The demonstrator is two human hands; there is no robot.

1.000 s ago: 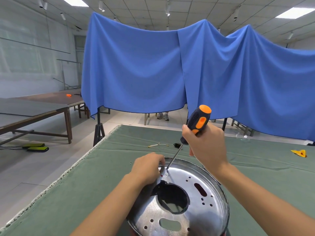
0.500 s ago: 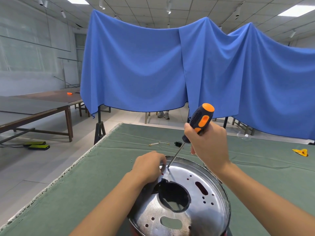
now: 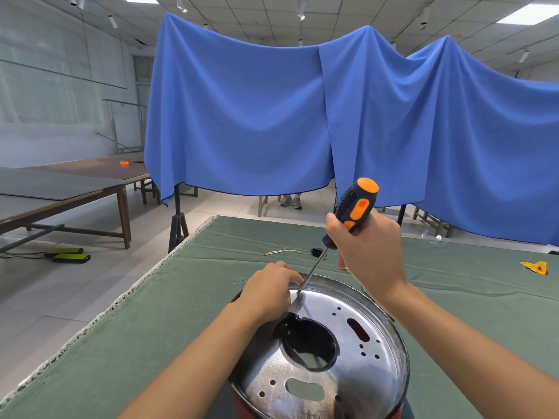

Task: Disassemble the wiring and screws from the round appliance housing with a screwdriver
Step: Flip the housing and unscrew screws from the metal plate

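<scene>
The round appliance housing [image 3: 348,385] stands near the table's front edge, its shiny metal base plate facing up, with a large central hole and several small holes. My right hand [image 3: 367,252] grips the black and orange handle of a screwdriver [image 3: 352,211]. Its shaft slants down-left and the tip sits on the plate's far rim, just beside my left fingers. My left hand [image 3: 267,290] rests curled over the housing's far-left rim and holds it there. Whatever lies under my left fingers is hidden.
On the green table cloth [image 3: 169,328] lie a yellow-tipped wire [image 3: 282,252], a small black part [image 3: 316,252], tiny screws [image 3: 240,280] and a yellow scrap [image 3: 535,267] far right. A blue curtain [image 3: 302,116] hangs behind; wooden tables [image 3: 60,189] stand left.
The view has shifted slightly. The screwdriver handle has tilted a little and my right hand has moved a touch with it; the tip stays on the same spot of the rim.
</scene>
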